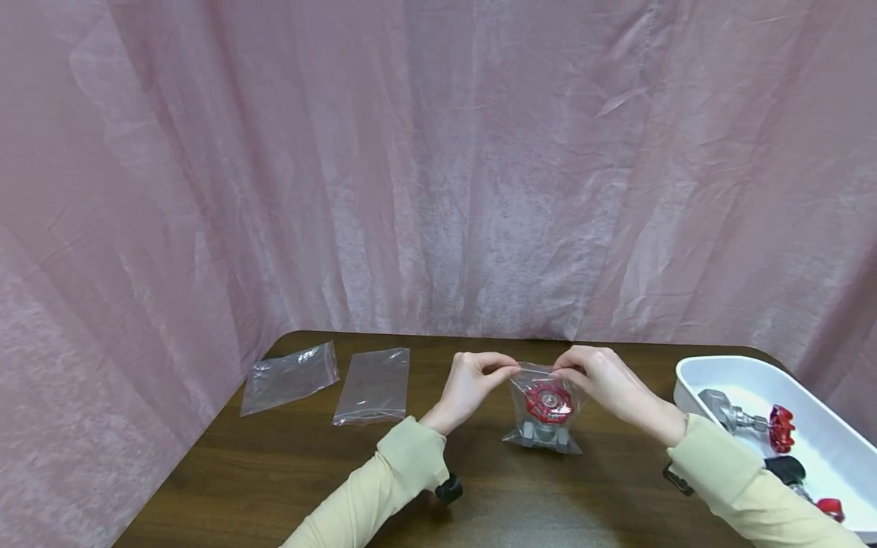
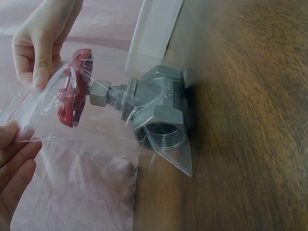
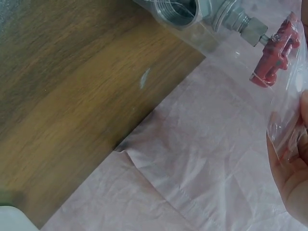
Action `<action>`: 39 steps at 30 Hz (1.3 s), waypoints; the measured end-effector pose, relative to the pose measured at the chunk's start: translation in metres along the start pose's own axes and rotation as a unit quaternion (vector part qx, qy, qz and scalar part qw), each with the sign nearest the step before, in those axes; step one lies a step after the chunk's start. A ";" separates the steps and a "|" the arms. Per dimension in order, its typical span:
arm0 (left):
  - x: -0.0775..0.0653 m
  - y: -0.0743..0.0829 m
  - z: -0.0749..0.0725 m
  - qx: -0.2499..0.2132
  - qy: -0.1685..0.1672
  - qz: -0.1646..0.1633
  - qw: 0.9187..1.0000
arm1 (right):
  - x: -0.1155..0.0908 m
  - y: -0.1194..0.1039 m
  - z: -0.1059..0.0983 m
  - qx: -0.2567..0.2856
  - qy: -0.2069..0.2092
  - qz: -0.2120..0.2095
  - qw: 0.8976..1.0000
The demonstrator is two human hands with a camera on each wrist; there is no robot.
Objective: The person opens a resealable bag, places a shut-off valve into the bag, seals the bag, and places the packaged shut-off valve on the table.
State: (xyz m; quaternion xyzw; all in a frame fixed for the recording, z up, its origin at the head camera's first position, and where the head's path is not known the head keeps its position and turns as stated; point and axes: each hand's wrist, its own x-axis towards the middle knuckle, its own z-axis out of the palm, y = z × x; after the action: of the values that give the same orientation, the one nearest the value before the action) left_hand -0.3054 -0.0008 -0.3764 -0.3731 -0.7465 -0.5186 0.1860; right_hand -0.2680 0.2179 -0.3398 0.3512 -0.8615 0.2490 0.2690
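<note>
A metal gate valve with a red handwheel (image 1: 548,403) stands upright on the table inside a clear zip bag (image 1: 518,415). My left hand (image 1: 477,382) pinches the bag's top edge at its left corner between thumb and fingers. At the right end of the same edge, my right hand (image 1: 606,380) pinches the plastic. In the left wrist view a red zip line (image 2: 21,103) runs along the bag's mouth between both hands. The valve's threaded opening (image 2: 163,137) shows through the plastic, close to the wood.
Two flat clear bags, one at far left (image 1: 291,378) and another beside it (image 1: 373,386), lie on the brown table (image 1: 274,472). To the right stands a white tub (image 1: 839,426) holding another red-wheeled valve (image 1: 781,428) and a black-and-red part (image 1: 788,469). Pink curtain hangs behind.
</note>
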 end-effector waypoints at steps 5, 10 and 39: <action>0.000 -0.001 0.000 -0.005 -0.003 -0.003 1.000 | 0.000 0.000 0.001 -0.010 0.002 -0.009 1.000; -0.001 -0.002 0.001 -0.012 -0.002 -0.006 1.000 | 0.000 0.002 0.002 0.004 0.003 -0.012 1.000; -0.003 0.039 -0.010 -0.020 0.000 -0.033 0.999 | -0.002 0.004 -0.001 0.010 -0.002 0.012 1.000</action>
State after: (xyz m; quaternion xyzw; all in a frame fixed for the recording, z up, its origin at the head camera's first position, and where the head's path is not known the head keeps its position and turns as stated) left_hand -0.2753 -0.0040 -0.3497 -0.3519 -0.7482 -0.5388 0.1611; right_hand -0.2690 0.2224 -0.3411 0.3442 -0.8637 0.2601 0.2606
